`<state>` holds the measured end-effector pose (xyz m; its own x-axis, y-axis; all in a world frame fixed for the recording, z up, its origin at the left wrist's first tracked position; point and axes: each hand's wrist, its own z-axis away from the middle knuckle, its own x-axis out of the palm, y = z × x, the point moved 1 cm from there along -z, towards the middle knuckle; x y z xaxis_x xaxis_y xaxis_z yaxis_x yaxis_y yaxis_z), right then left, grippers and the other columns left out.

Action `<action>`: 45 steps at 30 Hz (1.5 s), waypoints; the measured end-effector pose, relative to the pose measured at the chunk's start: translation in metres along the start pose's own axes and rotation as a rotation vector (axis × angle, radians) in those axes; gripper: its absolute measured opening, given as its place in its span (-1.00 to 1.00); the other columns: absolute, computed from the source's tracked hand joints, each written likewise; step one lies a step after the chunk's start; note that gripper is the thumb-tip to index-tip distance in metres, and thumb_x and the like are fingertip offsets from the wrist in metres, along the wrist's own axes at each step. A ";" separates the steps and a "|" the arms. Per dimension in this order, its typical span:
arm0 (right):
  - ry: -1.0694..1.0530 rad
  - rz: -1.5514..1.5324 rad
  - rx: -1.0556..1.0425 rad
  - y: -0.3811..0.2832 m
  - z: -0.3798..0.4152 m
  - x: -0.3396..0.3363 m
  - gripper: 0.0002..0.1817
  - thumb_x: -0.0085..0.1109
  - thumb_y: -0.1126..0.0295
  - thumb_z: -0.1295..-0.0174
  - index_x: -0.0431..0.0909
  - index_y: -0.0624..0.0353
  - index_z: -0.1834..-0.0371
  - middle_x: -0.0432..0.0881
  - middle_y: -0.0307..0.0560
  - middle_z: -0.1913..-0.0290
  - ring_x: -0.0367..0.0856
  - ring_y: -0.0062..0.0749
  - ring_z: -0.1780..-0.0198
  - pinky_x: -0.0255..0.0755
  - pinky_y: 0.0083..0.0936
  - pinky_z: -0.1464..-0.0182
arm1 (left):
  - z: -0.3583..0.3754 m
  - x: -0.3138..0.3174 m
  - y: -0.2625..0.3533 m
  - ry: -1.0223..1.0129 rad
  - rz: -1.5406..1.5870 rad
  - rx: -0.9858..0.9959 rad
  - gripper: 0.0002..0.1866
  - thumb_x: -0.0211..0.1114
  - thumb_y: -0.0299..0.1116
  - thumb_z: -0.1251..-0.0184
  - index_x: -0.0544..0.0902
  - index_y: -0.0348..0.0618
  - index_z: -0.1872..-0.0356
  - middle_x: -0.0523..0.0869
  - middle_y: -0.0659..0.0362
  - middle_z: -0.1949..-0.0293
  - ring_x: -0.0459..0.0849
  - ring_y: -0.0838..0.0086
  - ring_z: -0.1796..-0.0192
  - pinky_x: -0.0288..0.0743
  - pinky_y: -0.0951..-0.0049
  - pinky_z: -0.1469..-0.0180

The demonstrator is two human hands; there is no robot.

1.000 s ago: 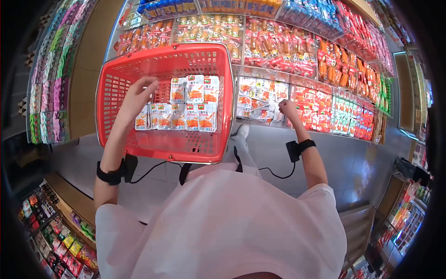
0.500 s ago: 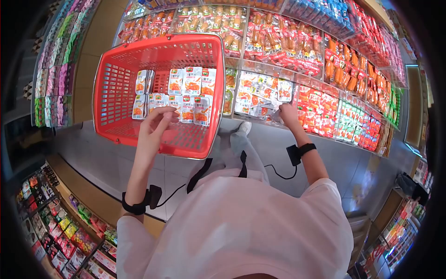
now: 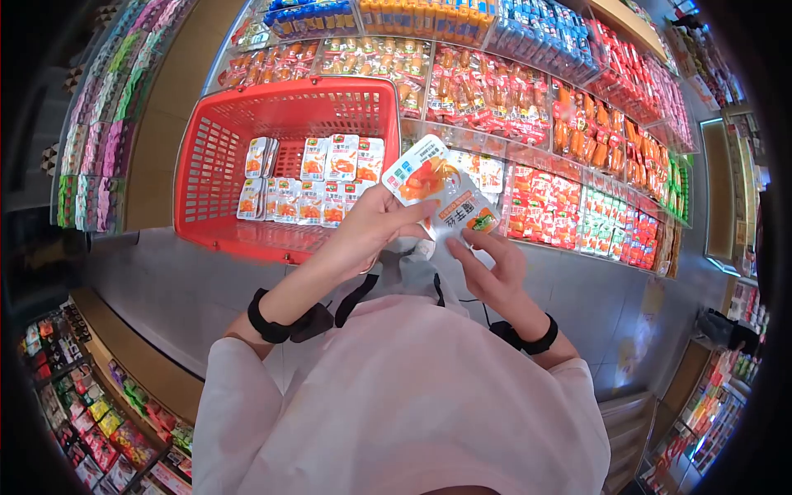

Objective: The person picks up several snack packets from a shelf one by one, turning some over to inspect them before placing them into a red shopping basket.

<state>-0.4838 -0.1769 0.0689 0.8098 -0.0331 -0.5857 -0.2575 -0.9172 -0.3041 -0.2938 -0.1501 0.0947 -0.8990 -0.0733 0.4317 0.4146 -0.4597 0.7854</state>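
Observation:
In front of my body, my left hand (image 3: 375, 231) is closed on a white snack packet (image 3: 422, 172) with orange food pictured on it. My right hand (image 3: 497, 272) pinches the lower edge of a second white snack packet (image 3: 469, 216), turned upside down and overlapping the first. The left fingertips touch this overlap. To the left stands a red shopping basket (image 3: 206, 169) with upright rows of similar white packets (image 3: 328, 191) inside. Behind the held packets, a clear display bin holds more white packets (image 3: 490, 175), partly hidden.
Beyond the basket, tiered bins hold sausage packs (image 3: 487, 87) and blue packs (image 3: 544, 37). Red packets (image 3: 543, 202) and green-white packets (image 3: 605, 223) fill bins at right. Another snack shelf (image 3: 99, 412) stands lower left. Grey tiled floor (image 3: 186, 285) lies beneath.
My right hand has come back from the white-packet bin to my front with packets. My left hand has moved from over the basket to the right and closed on a packet.

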 end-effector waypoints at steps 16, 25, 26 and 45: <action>-0.092 -1.180 1.049 -0.002 -0.071 0.057 -0.57 0.15 0.62 -0.07 0.23 0.22 0.01 0.59 -0.08 0.32 0.53 -0.59 0.30 0.46 -0.66 0.28 | 0.055 -0.040 0.016 0.267 0.120 0.188 -0.62 0.19 -0.49 -0.21 0.35 -0.35 -0.04 0.56 0.06 0.05 0.62 0.42 0.10 0.57 0.45 0.06; -0.046 -1.230 0.933 0.017 -0.108 0.043 -0.72 0.11 0.47 -0.15 0.42 0.37 0.09 0.60 -0.14 0.29 0.51 -0.69 0.29 0.33 -0.74 0.24 | 0.059 -0.025 -0.001 0.270 -0.019 0.226 -0.74 0.27 -0.42 -0.17 0.56 -0.30 0.13 0.68 0.25 0.34 0.54 0.80 0.39 0.32 0.75 0.44; -0.046 -1.275 0.972 0.016 -0.107 0.043 -0.71 0.10 0.46 -0.16 0.42 0.38 0.09 0.60 -0.14 0.27 0.52 -0.67 0.27 0.35 -0.73 0.22 | 0.057 -0.018 -0.001 0.276 -0.002 0.242 -0.74 0.27 -0.43 -0.16 0.56 -0.30 0.13 0.68 0.25 0.34 0.54 0.80 0.39 0.32 0.75 0.43; -0.290 -2.559 0.699 0.053 -0.062 0.055 -0.55 0.06 0.10 -0.19 0.24 0.27 0.10 0.25 -0.23 0.57 0.23 -0.55 0.60 0.21 -0.73 0.50 | 0.047 0.021 -0.014 0.117 -0.701 0.453 -0.66 0.17 -0.55 -0.18 0.47 -0.28 -0.02 0.58 0.11 0.15 0.57 0.51 0.10 0.44 0.51 0.08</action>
<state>-0.4202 -0.2515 0.0671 -0.2651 0.3064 0.9142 0.3668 0.9089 -0.1983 -0.3119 -0.1036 0.1137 -0.9678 -0.0058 -0.2516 -0.2512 -0.0351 0.9673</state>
